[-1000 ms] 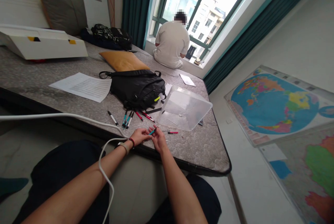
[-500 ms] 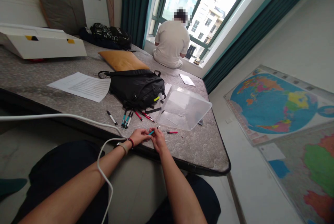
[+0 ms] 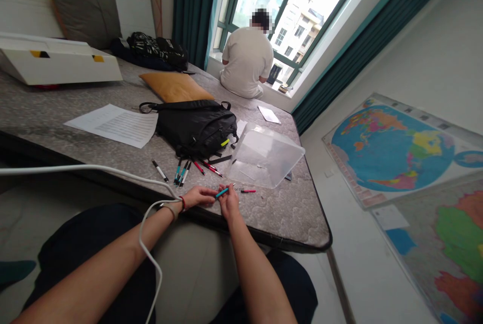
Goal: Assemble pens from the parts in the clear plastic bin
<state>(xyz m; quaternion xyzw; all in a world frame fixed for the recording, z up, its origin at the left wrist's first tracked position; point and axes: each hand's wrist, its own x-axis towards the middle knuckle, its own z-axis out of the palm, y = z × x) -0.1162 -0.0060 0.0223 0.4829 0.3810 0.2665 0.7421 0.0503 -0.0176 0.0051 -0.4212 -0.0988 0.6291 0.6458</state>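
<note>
A teal pen (image 3: 222, 192) slants between my two hands above the near edge of the mattress. My right hand (image 3: 229, 205) is closed around its upper part, and a thin tip pokes out past the fingers. The fingertips of my left hand (image 3: 200, 196) close on the pen's lower left end. Just right of my right hand lies a red and black pen (image 3: 248, 191). Left of the hands are several teal, white and black pens (image 3: 182, 173), a white and black pen (image 3: 160, 170) and several red pens (image 3: 212, 168).
A clear plastic box (image 3: 269, 158) stands beyond my hands, beside a black backpack (image 3: 198, 128). Printed paper (image 3: 121, 125), a brown envelope (image 3: 175, 86) and a white box (image 3: 71, 70) lie further left. A white cable (image 3: 94, 167) crosses my left forearm. A person (image 3: 247, 60) sits by the window.
My left hand has drawn slightly left, and more of the teal pen's barrel shows between my hands. The whole view has shifted a little.
</note>
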